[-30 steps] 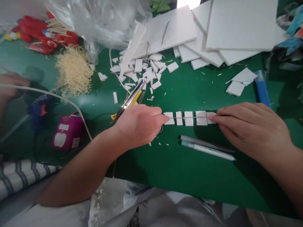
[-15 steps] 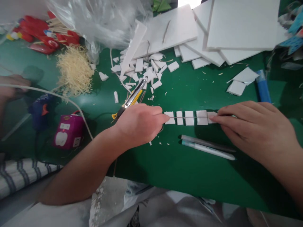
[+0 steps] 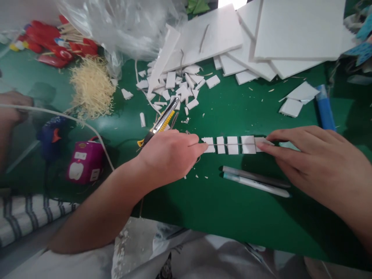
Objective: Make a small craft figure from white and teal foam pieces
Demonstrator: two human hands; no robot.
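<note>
Several small white foam pieces (image 3: 233, 149) lie in a row on the green table, with a thin cord (image 3: 236, 144) stretched across their tops. At the row's left end, my left hand (image 3: 171, 155) presses the cord and the leftmost piece with closed fingers. My right hand (image 3: 316, 159) has its thumb on the rightmost foam piece (image 3: 263, 142), the index finger bent close by; whether the cord's end is between them is hidden. Just below the row lie a grey pen (image 3: 255, 176) and a white pen (image 3: 257, 186). A box cutter (image 3: 165, 117) sits beyond my left hand.
White foam scraps (image 3: 183, 91) and stacked foam sheets (image 3: 298, 31) cover the far side. A purple box (image 3: 84, 162), a blue glue gun (image 3: 50, 133), a white cable (image 3: 95, 130) and straw-coloured shreds (image 3: 93, 87) are left. Another person's hand (image 3: 14, 106) shows at the far left. A blue tube (image 3: 326, 108) lies right.
My right hand has shifted slightly right, and its index finger and thumb look a little further apart. The other person's hand moved slightly left. My left hand stays in place.
</note>
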